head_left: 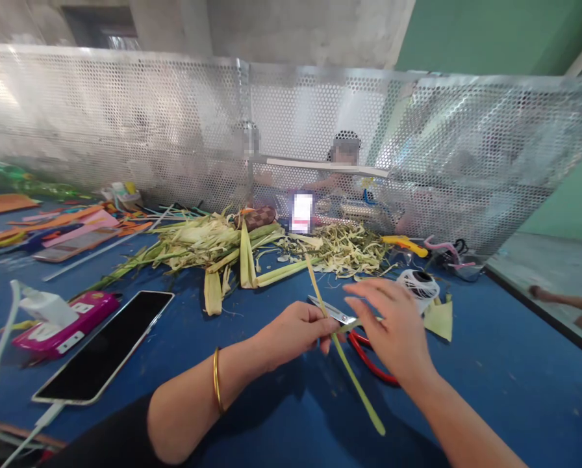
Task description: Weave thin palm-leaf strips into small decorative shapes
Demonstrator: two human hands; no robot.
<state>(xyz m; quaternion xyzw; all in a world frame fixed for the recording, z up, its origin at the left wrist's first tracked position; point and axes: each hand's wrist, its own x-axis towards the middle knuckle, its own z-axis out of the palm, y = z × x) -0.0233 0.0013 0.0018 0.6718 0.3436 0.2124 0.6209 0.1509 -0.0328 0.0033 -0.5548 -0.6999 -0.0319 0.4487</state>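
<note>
My left hand (303, 328), with a gold bangle (216, 380) on its wrist, is closed in a pinch on a long, narrow green leaf strip (352, 377). The strip slants from upper left to lower right. A shorter pale piece crosses it at the fingertips and runs toward my right hand (393, 328). That hand hovers just to the right, fingers apart; whether it touches the short piece is hard to tell. Beneath both hands lie scissors with red handles (369, 361), partly covered by my right hand. White thread on a spool (417, 286) stands just beyond it.
Leaf strips (193, 244) and curled shreds (349, 250) are heaped at the back. On the left lie a phone (106, 351) and a pink power strip (89, 312) with cables. A yellow cutter (404, 245) sits right of the shreds. Behind a perforated metal screen (174, 123) are people.
</note>
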